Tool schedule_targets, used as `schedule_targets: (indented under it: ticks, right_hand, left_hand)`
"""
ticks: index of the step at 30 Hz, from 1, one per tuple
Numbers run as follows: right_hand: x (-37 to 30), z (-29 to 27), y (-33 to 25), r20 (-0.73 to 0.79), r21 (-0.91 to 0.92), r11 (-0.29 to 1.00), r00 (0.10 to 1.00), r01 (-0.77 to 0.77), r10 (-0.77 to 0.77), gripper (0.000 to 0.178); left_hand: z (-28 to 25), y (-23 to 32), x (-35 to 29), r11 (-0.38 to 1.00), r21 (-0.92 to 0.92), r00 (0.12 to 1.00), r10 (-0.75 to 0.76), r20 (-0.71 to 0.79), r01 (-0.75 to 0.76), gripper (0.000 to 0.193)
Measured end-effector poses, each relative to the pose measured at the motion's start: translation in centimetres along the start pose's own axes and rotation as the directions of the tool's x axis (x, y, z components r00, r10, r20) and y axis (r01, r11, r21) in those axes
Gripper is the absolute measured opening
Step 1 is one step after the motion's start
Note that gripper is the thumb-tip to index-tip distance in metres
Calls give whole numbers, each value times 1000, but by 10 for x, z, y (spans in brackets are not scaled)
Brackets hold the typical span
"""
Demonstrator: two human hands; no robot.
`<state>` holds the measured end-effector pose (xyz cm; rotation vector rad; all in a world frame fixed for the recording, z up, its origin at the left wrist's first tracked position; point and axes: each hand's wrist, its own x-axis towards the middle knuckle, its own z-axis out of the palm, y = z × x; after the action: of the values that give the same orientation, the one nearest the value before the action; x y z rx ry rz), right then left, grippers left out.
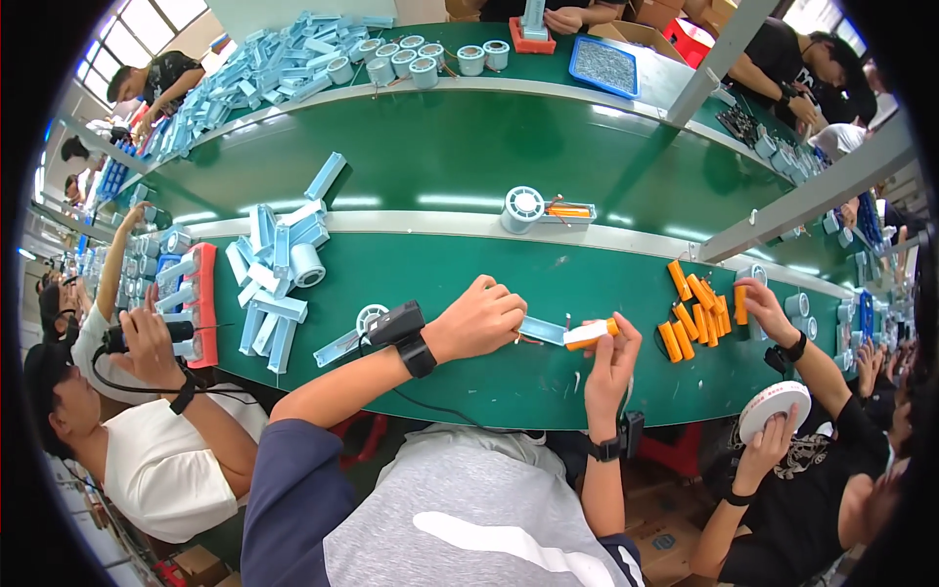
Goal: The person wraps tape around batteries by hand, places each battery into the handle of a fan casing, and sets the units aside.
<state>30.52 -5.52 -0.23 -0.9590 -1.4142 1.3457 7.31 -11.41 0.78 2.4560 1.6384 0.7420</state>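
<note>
My left hand [481, 321] is closed at the left end of a light blue plastic casing [544, 332]. Its fingertips are partly hidden, and a thin wire shows beside them. Between the thumb and fingers of my right hand [611, 364] is an orange cylindrical battery [593, 334] with a white strip on it. The battery is right by the casing's right end. Left of my left forearm, another light blue casing [337, 347] with a round fan head [372, 318] lies on the green table [469, 396].
Light blue casings [282, 249] are piled at left, near a red rack [202, 303]. Several orange batteries [696, 313] lie at right. A co-worker's hand [768, 308] holds one; another hand [773, 445] holds a white tape roll [771, 409]. A fan unit [523, 208] stands on the far ledge.
</note>
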Motion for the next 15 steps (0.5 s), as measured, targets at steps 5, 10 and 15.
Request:
schedule_targets:
  ticks: [5,10,15]
  right_hand:
    - [3,1,12,234,-261,925,948,277,-217,27]
    - [10,10,1,497,-397,579,697,712,-517,31]
    - [21,34,-33,712,-549,260,607,795,-353,32]
  left_hand:
    - [-1,-1,-3,990,-142,995,-35,-94,22,14]
    - [10,-2,-6,965,-258,953,-122,-278,48,11]
    - [11,-1,-9,912,-374,918,-282,-278,167,11]
